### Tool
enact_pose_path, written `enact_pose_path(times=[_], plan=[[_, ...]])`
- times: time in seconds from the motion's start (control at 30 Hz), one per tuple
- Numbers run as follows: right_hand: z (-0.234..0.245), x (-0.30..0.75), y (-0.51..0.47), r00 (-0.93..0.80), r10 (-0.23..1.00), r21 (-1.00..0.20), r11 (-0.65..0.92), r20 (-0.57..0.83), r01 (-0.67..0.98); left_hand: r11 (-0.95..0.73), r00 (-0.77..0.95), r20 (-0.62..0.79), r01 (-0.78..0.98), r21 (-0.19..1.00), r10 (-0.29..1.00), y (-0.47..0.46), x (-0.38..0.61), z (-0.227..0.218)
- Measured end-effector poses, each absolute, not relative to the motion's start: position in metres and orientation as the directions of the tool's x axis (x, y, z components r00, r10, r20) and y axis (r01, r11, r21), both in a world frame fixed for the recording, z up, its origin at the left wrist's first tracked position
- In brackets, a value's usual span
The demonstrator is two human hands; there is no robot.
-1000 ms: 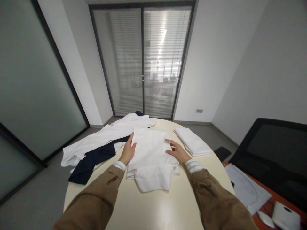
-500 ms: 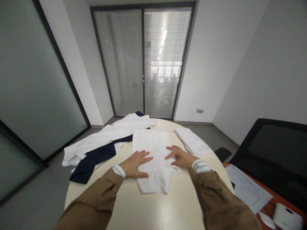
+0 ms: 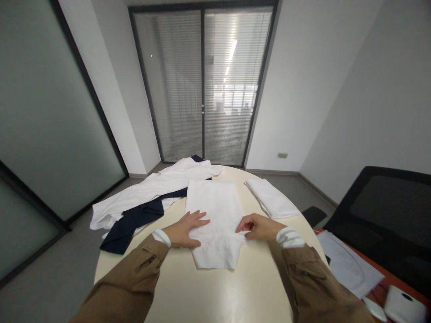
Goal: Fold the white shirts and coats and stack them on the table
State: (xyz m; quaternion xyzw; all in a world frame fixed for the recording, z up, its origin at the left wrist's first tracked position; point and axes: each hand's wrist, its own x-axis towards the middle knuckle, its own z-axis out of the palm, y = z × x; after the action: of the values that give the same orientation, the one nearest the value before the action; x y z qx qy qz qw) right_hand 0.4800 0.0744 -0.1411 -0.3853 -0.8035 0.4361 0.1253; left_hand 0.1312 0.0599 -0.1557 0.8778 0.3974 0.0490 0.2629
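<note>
A white shirt (image 3: 217, 202), partly folded into a long shape, lies in front of me on the round table (image 3: 188, 291). Its narrower end points toward me, with creases across it. My left hand (image 3: 187, 228) rests with fingers spread on the shirt's left edge. At the right edge, my right hand (image 3: 259, 226) is closed, thumb and fingers pinching a bit of the white cloth that sticks out there. The fingertips partly cover that bit of cloth.
Loose white garments (image 3: 148, 188) and a navy one (image 3: 134, 224) lie heaped at the left. A folded white cloth (image 3: 271, 197) sits at the right edge. Beyond it are a black chair (image 3: 387, 215), papers (image 3: 350, 260) and a white device (image 3: 404, 305) on an orange-red surface.
My right hand has gone from spread fingers to a pinch at the shirt's right edge, slightly nearer me. My left hand has shifted slightly left and stays spread.
</note>
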Motion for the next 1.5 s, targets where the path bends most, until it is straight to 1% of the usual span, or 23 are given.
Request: enact_pose_path(times=[0.1,0.23,0.3,0.4,0.5,0.67,0.77,0.83,0.9,0.97,1.03,1.1,1.17,1.27,1.33,1.4,1.5], plan=[[-0.141,0.481,0.072,-0.640,0.762,-0.783,0.339,-0.097,0.522,-0.520,0.674,-0.155,0.677,0.520,0.723,0.058,0.129,-0.154],[-0.145,0.479,0.074,-0.616,0.767,-0.751,0.299,-0.177,0.588,-0.514,0.667,-0.151,0.680,0.523,0.730,0.057,0.128,-0.154],[-0.147,0.480,0.076,-0.581,0.783,-0.730,0.259,-0.224,0.632,-0.529,0.664,-0.104,0.671,0.520,0.740,0.057,0.128,-0.156],[-0.144,0.481,0.075,-0.524,0.816,-0.730,0.201,-0.244,0.653,-0.581,0.653,0.047,0.637,0.507,0.756,0.058,0.127,-0.157],[-0.139,0.480,0.072,-0.497,0.836,-0.799,0.128,-0.231,0.588,-0.612,0.614,0.182,0.620,0.491,0.768,0.058,0.125,-0.150],[-0.143,0.475,0.072,-0.464,0.851,-0.920,-0.056,-0.248,0.388,-0.546,0.519,0.210,0.668,0.505,0.829,0.056,0.123,-0.137],[-0.148,0.474,0.075,-0.441,0.870,-0.954,-0.095,-0.219,0.285,-0.504,0.458,0.233,0.663,0.554,0.858,0.055,0.124,-0.136],[-0.149,0.474,0.076,-0.437,0.875,-0.963,-0.106,-0.208,0.247,-0.462,0.430,0.211,0.647,0.607,0.878,0.054,0.125,-0.136],[-0.148,0.473,0.074,-0.454,0.859,-0.960,-0.135,-0.236,0.245,-0.400,0.425,0.142,0.614,0.681,0.894,0.052,0.126,-0.136],[-0.146,0.472,0.072,-0.483,0.820,-0.940,-0.181,-0.306,0.288,-0.328,0.416,0.077,0.576,0.749,0.906,0.050,0.127,-0.135],[-0.144,0.472,0.069,-0.516,0.769,-0.913,-0.213,-0.376,0.348,-0.276,0.397,0.047,0.546,0.791,0.917,0.048,0.129,-0.134],[-0.144,0.472,0.069,-0.551,0.733,-0.901,-0.203,-0.400,0.384,-0.238,0.373,0.035,0.514,0.824,0.927,0.047,0.131,-0.134],[-0.144,0.473,0.070,-0.577,0.723,-0.908,-0.170,-0.380,0.384,-0.161,0.322,-0.003,0.482,0.861,0.947,0.048,0.132,-0.134],[-0.145,0.475,0.073,-0.574,0.751,-0.927,-0.137,-0.326,0.348,0.037,0.141,-0.104,0.414,0.910,0.984,0.051,0.132,-0.138],[-0.145,0.476,0.075,-0.559,0.771,-0.934,-0.127,-0.304,0.333,0.135,0.033,-0.156,0.351,0.927,0.987,0.053,0.131,-0.141],[-0.147,0.477,0.076,-0.538,0.785,-0.932,-0.132,-0.307,0.339,0.158,-0.003,-0.164,0.289,0.944,0.986,0.054,0.130,-0.143],[-0.150,0.477,0.077,-0.522,0.789,-0.923,-0.141,-0.323,0.359,0.141,0.026,-0.150,0.219,0.965,0.988,0.052,0.130,-0.143]])
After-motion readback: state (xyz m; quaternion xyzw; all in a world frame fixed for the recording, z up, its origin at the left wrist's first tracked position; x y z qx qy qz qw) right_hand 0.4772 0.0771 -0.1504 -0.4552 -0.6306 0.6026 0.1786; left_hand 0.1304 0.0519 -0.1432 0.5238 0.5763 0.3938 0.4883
